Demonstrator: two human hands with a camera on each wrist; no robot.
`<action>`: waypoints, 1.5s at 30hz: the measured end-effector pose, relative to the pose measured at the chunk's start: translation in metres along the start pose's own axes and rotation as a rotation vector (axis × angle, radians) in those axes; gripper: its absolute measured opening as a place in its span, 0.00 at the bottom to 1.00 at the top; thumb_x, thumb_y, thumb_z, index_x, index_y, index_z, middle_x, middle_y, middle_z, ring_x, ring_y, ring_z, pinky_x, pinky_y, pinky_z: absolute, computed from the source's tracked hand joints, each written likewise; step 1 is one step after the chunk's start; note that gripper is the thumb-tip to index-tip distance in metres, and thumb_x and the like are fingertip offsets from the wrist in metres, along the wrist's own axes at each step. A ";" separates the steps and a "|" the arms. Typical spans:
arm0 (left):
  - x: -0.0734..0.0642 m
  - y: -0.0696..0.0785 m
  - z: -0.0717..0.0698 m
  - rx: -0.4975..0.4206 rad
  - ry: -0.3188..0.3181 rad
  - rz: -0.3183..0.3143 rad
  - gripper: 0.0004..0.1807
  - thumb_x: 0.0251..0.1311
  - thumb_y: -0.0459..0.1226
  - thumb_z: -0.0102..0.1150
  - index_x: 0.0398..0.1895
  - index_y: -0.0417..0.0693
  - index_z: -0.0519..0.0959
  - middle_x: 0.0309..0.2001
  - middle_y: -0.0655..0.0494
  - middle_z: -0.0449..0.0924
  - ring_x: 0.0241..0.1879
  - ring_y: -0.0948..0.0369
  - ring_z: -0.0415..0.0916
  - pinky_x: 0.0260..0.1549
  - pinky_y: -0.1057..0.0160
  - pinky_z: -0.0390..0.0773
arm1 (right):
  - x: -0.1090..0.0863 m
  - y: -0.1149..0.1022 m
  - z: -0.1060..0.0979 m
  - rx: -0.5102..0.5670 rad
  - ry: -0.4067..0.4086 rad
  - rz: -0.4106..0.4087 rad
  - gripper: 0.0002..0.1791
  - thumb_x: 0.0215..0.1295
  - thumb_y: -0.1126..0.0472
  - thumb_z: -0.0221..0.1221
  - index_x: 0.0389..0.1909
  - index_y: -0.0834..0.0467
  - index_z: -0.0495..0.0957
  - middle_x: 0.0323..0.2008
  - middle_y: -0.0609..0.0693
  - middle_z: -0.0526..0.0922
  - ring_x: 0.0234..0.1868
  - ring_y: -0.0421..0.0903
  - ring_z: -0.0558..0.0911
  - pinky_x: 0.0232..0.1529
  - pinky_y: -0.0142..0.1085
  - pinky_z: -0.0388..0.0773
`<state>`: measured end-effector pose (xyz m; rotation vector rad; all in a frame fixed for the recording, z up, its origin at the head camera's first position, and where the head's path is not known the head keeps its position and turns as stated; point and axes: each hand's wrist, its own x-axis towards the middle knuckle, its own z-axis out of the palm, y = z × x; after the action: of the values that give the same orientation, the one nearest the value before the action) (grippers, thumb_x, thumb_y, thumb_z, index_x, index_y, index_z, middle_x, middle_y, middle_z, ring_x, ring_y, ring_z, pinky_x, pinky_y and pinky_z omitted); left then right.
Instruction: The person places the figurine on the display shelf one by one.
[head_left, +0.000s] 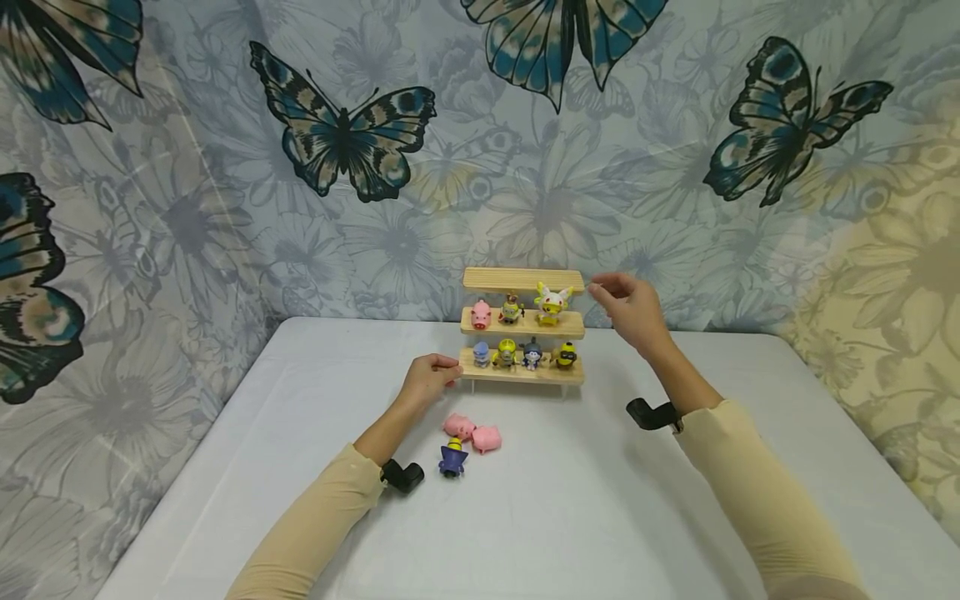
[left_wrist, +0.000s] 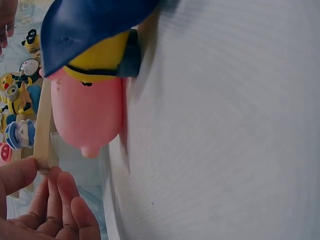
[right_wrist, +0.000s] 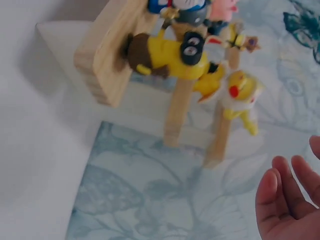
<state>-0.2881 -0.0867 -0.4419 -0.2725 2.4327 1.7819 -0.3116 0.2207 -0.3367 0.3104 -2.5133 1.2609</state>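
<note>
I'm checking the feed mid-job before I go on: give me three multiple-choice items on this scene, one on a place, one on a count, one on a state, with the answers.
1. Where does the left hand rest?
A. at the left end of the bottom tier of the wooden shelf
B. on the top tier
C. on the table's near edge

2. How many pink pig figures lie on the table in front of the shelf?
A. none
B. two
C. four

3. What is the state of the right hand?
A. gripping a yellow figure
B. pressed flat on the table
C. raised beside the shelf, holding nothing

Answers: 1 A, its fingers touch that board's left end; 2 B, two pigs lie side by side behind the blue-hatted figure; 3 C, the right wrist view shows relaxed, empty fingers.
</note>
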 end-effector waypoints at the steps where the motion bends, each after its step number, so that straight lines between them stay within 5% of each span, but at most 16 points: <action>1: 0.000 0.000 0.000 0.000 0.000 -0.002 0.12 0.63 0.37 0.61 0.46 0.40 0.81 0.36 0.50 0.82 0.36 0.56 0.79 0.29 0.66 0.73 | -0.003 -0.003 0.001 -0.022 0.013 -0.037 0.21 0.72 0.52 0.54 0.54 0.65 0.77 0.45 0.62 0.82 0.40 0.46 0.78 0.38 0.33 0.74; 5: 0.000 0.001 0.000 0.007 0.000 -0.004 0.12 0.63 0.38 0.62 0.46 0.41 0.81 0.36 0.50 0.82 0.37 0.56 0.79 0.28 0.67 0.72 | -0.014 -0.018 0.006 -0.094 0.008 -0.166 0.17 0.71 0.58 0.56 0.51 0.67 0.78 0.42 0.62 0.83 0.41 0.54 0.80 0.40 0.37 0.75; 14: 0.001 -0.001 -0.001 0.003 0.007 0.016 0.13 0.62 0.38 0.63 0.46 0.40 0.82 0.37 0.49 0.83 0.34 0.59 0.78 0.29 0.66 0.73 | -0.030 -0.048 0.027 -0.128 -0.171 -0.288 0.11 0.67 0.62 0.60 0.44 0.65 0.82 0.38 0.57 0.85 0.37 0.49 0.81 0.33 0.34 0.76; 21: 0.001 -0.001 -0.002 0.005 0.008 0.025 0.13 0.63 0.38 0.62 0.46 0.40 0.81 0.35 0.50 0.83 0.33 0.61 0.77 0.28 0.67 0.73 | -0.037 -0.063 0.051 -0.264 -0.469 -0.228 0.11 0.67 0.56 0.60 0.40 0.61 0.84 0.29 0.51 0.83 0.29 0.43 0.76 0.31 0.35 0.72; 28: 0.001 -0.001 -0.002 0.007 0.005 0.019 0.13 0.63 0.38 0.62 0.47 0.40 0.81 0.37 0.48 0.83 0.32 0.61 0.77 0.29 0.66 0.73 | -0.041 -0.066 0.076 -0.367 -0.633 -0.236 0.14 0.67 0.53 0.60 0.40 0.60 0.85 0.31 0.50 0.86 0.29 0.40 0.78 0.31 0.33 0.73; 33: 0.001 0.001 -0.002 0.009 0.009 0.020 0.13 0.62 0.38 0.63 0.46 0.39 0.81 0.36 0.48 0.83 0.31 0.62 0.76 0.28 0.67 0.72 | -0.042 -0.063 0.094 -0.440 -0.776 -0.110 0.18 0.68 0.47 0.59 0.42 0.58 0.85 0.34 0.49 0.86 0.31 0.41 0.79 0.33 0.35 0.76; 39: 0.000 -0.001 -0.002 0.005 0.000 0.056 0.13 0.62 0.37 0.63 0.45 0.38 0.82 0.38 0.43 0.84 0.33 0.58 0.79 0.30 0.65 0.75 | -0.047 -0.061 0.112 -0.554 -0.868 -0.035 0.23 0.65 0.40 0.59 0.41 0.56 0.85 0.37 0.47 0.86 0.35 0.42 0.81 0.39 0.39 0.78; 45: 0.000 -0.003 -0.001 0.005 -0.009 0.064 0.13 0.62 0.37 0.62 0.46 0.37 0.82 0.39 0.42 0.84 0.36 0.54 0.81 0.30 0.65 0.74 | -0.051 -0.060 0.126 -0.592 -0.895 -0.008 0.24 0.61 0.36 0.60 0.35 0.54 0.85 0.31 0.45 0.84 0.31 0.42 0.78 0.33 0.36 0.75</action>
<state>-0.2875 -0.0890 -0.4445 -0.1872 2.4661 1.7987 -0.2674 0.0863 -0.3825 0.8756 -3.4379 0.3061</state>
